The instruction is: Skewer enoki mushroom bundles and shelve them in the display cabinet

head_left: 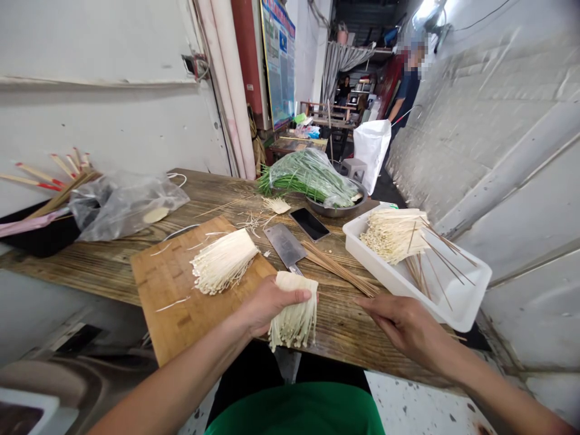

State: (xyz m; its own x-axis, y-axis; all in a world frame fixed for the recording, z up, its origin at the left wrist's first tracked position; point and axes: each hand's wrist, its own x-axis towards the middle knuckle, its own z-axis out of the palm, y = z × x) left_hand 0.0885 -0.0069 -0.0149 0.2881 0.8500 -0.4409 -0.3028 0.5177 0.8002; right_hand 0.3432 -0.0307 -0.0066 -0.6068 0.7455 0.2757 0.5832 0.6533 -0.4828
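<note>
My left hand [272,302] is closed around a flat bunch of enoki mushrooms [293,323], thumb on top, caps hanging toward me over the table's front edge. To its right, my right hand [396,317] is closed in a pinch, apparently on a thin bamboo skewer that is hard to make out. Its fingertips are by the near ends of a bundle of skewers [342,269] lying on the table. A larger bunch of enoki [224,260] rests on the wooden cutting board [174,323]. Just beyond my left hand lies a cleaver [284,244].
A white tray [475,290] at right holds skewered enoki [394,232]. A phone [310,224] lies near a metal bowl [335,211] of bagged green vegetables [303,175]. A black container [40,232] and plastic bag [122,208] stand left. A person [405,90] stands farther back.
</note>
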